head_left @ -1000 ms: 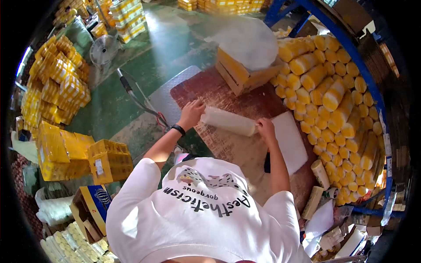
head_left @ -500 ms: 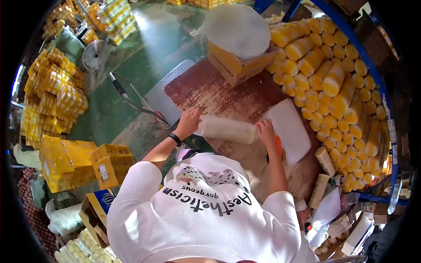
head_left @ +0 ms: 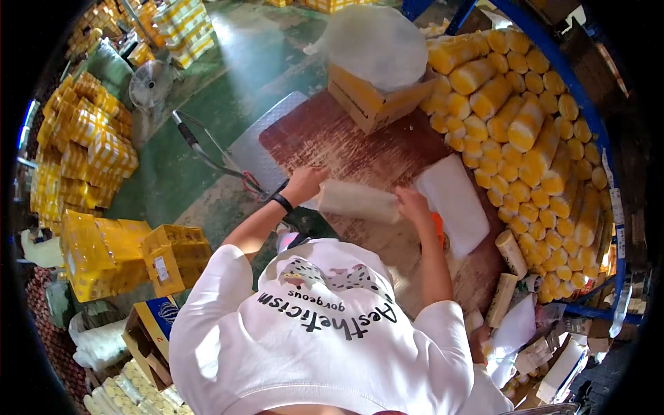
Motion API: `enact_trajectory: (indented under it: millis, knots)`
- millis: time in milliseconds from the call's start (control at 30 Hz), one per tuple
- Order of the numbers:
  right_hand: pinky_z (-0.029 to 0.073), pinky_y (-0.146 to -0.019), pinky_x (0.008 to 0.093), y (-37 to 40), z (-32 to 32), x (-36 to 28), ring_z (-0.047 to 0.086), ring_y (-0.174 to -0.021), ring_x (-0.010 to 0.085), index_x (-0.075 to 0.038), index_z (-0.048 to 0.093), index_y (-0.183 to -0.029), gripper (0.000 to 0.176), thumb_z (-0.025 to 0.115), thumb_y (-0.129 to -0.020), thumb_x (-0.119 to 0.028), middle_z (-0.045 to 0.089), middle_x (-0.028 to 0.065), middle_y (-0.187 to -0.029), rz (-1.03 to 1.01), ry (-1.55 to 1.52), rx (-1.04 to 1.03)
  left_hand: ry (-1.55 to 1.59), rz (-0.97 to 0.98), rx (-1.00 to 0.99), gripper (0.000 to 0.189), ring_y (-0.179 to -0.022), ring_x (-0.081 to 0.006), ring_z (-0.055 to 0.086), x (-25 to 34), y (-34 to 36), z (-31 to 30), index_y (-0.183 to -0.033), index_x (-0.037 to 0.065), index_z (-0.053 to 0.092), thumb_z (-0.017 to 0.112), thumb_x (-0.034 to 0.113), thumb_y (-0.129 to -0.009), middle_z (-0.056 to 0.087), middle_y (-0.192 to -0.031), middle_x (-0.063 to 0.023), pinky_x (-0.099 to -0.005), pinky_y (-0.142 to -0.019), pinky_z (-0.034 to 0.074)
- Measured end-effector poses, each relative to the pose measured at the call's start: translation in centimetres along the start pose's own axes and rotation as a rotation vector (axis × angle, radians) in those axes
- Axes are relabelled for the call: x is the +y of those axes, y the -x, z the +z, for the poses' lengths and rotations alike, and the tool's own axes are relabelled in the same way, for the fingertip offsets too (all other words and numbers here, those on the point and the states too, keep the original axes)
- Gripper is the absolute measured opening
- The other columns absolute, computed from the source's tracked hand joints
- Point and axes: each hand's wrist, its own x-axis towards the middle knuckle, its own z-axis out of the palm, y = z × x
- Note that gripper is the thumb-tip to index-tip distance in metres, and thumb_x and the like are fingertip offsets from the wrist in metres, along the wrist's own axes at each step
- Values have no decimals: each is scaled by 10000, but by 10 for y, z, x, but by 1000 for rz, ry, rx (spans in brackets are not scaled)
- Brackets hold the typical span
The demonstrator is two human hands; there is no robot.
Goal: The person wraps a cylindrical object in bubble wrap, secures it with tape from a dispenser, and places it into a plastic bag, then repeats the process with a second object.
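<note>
A pale, cream-coloured cylindrical roll [head_left: 360, 202], which looks wrapped in thin film, lies crosswise before me over the worn reddish-brown board [head_left: 346, 149]. At its left end, my left hand [head_left: 306, 184] has its fingers closed, seemingly on the wrapping. My right hand [head_left: 413, 205] is closed on the right end of the roll, fingers bent over its edge. Their exact hold is partly hidden. Beside my right forearm is an orange object [head_left: 438, 225], mostly covered. To the right lies a stack of white sheets [head_left: 456, 200].
A yellow-brown carton [head_left: 370, 104] carries a round whitish translucent stack [head_left: 373, 45]. Yellow-ended rolls [head_left: 539, 152] are piled high at right, by a blue frame [head_left: 607, 138]. At left are a metal trolley handle [head_left: 197, 145], a fan [head_left: 151, 84] and taped yellow boxes [head_left: 104, 252].
My right hand has moved a little left and now grips the roll's right end. My left hand has shifted slightly right and up, and the roll has tilted and shifted a little.
</note>
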Motion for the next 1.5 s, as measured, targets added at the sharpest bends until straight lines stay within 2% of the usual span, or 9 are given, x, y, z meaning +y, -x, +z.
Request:
enact_trajectory:
  millis: [133,333,667,767,867,967,1067,1300,1500]
  knots:
    - [466,-754,462,3,16,7,574,-907,354,-80,565,-987,262,645,-788,-230,613,122,-916,67,-29,88,0,-153,-127,374,-910,-316,586,14,-2,-17,-1074,53,538,629,189,-737,609,-922,-138,-469,-727,457]
    - [465,-812,431,5,24,-6,521,-1070,305,-79,558,-985,285,654,-746,-200,594,85,-1083,-258,161,213,-363,224,-17,781,-1092,-298,506,40,-3,9,-1272,54,475,735,496,-683,521,-1193,-120,-474,-903,364]
    - [460,-691,470,-16,-7,-3,605,-812,354,-95,559,-948,208,622,-773,-188,629,158,-810,-27,44,-21,-99,264,-99,332,-767,-336,597,24,-35,23,-1095,11,577,564,69,-768,601,-886,-161,-406,-581,491]
    - [458,-701,475,-22,-6,8,600,-841,366,-87,548,-972,190,577,-815,-189,636,166,-861,32,80,-89,-14,107,-123,260,-756,-361,612,30,-35,12,-1051,30,511,523,55,-793,611,-817,-187,-477,-609,470]
    - [460,-701,472,-20,0,6,599,-838,371,-83,535,-989,177,528,-845,-185,635,174,-866,74,4,-14,-28,279,266,264,-686,-384,601,25,-22,33,-1081,29,461,513,116,-837,596,-733,-208,-483,-571,459]
    - [462,-695,469,-22,40,21,601,-835,372,-60,543,-928,134,489,-862,-164,633,185,-874,-33,84,66,150,-12,-72,277,-634,-395,589,32,-19,31,-1047,29,473,530,219,-854,587,-681,-205,-476,-551,459]
    - [474,-709,458,-8,49,22,602,-849,374,-57,570,-891,159,484,-867,-188,639,183,-893,-86,-75,13,14,180,-197,506,-597,-388,573,29,-16,35,-1181,2,490,560,389,-863,567,-644,-190,-468,-549,457]
    - [491,-751,418,29,72,13,610,-882,329,-96,627,-967,238,633,-794,-260,639,120,-975,-189,-192,-48,193,318,-217,272,-806,-356,605,23,17,52,-874,35,557,646,280,-796,591,-897,-171,-455,-691,489]
    - [495,-770,378,47,67,13,592,-928,295,-112,632,-1018,271,705,-772,-198,588,85,-1073,-347,-104,28,35,530,-93,173,-778,-337,597,23,28,66,-911,71,582,612,214,-817,584,-880,-122,-428,-678,493]
